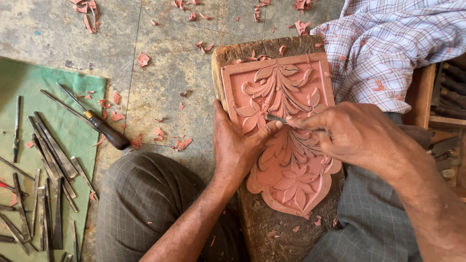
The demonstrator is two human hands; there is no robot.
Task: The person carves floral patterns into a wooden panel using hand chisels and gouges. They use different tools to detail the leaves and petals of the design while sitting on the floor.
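Terracotta-coloured carved panel (286, 140) lies on wooden block (252, 53); left hand (238, 145) steadies it, right hand (354, 133) fingers clamped on chisel (275, 118).

Looks like a carver's floor workshop. There's a green mat (29, 87) at the left edge covered in metal chisels (48, 160), reddish chips (143, 59) scattered all over the stone floor (160, 87), and a carved floral panel (286, 140) sitting on a worn wooden block (267, 233).
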